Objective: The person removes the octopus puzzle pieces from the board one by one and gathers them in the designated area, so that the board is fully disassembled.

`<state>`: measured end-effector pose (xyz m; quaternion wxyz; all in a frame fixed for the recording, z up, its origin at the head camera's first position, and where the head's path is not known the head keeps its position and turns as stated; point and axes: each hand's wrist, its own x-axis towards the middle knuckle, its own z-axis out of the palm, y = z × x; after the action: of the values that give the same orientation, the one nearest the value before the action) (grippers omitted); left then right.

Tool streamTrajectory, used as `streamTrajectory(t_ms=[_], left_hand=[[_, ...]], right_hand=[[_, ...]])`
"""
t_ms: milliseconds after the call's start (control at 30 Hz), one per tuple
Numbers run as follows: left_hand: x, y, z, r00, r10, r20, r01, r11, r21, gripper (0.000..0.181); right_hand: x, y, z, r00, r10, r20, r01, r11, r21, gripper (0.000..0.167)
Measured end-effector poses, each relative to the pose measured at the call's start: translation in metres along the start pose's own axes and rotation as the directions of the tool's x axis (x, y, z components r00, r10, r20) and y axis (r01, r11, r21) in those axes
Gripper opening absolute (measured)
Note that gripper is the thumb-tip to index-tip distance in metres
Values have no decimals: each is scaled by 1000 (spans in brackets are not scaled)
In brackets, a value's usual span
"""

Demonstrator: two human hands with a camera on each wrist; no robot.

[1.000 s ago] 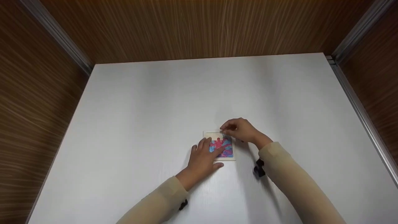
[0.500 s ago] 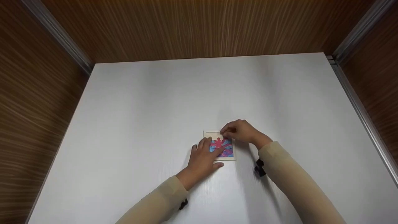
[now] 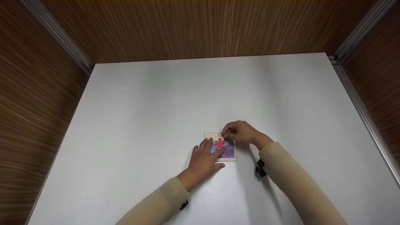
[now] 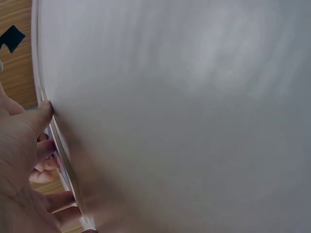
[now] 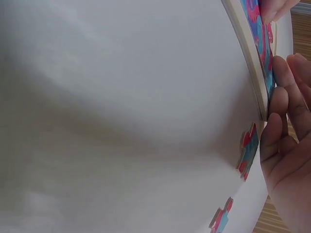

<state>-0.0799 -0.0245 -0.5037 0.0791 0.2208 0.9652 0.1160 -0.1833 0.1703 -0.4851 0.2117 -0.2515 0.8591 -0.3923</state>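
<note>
A small square puzzle board (image 3: 231,159) with a pale wooden frame lies on the white table, holding pink, blue and purple pieces (image 3: 219,144); its upper strip shows bare wood. Spread across the board's left side, the left hand (image 3: 201,159) rests with fingers extended, thumb at the lower edge. The right hand (image 3: 242,132) has bent fingers at the upper right corner, pinching a piece mostly covered by the fingertips. In the right wrist view, the right hand (image 5: 291,121) touches a teal area (image 5: 270,85) at the board's corner.
Two loose red-and-teal puzzle pieces (image 5: 248,150) (image 5: 222,218) lie on the table beside the board in the right wrist view. Brown wood-grain panels (image 3: 200,29) stand behind and at both sides of the white table (image 3: 140,103).
The right hand has come down slightly towards the board's upper right corner, and the piece under its fingers is less visible. The left hand stays in place.
</note>
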Motion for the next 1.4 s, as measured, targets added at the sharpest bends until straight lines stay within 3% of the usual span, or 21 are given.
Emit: streamTrajectory(t_ms=[467,967,1400], left_hand=[[1,0,0,1000,-10,16,10,1000,-14,60],[1,1,-1,1000,-9,7,9,1000,2,58],[1,1,-1,999,-21,27,21,1000,-16,58]], right_hand=[[2,-1,1,999,37,-27,-38,999,-35,9],[-1,0,-1,998,18,-67,-19,1000,-8,30],[-3,5,-7,999,35,-31,-34,998,54,24]])
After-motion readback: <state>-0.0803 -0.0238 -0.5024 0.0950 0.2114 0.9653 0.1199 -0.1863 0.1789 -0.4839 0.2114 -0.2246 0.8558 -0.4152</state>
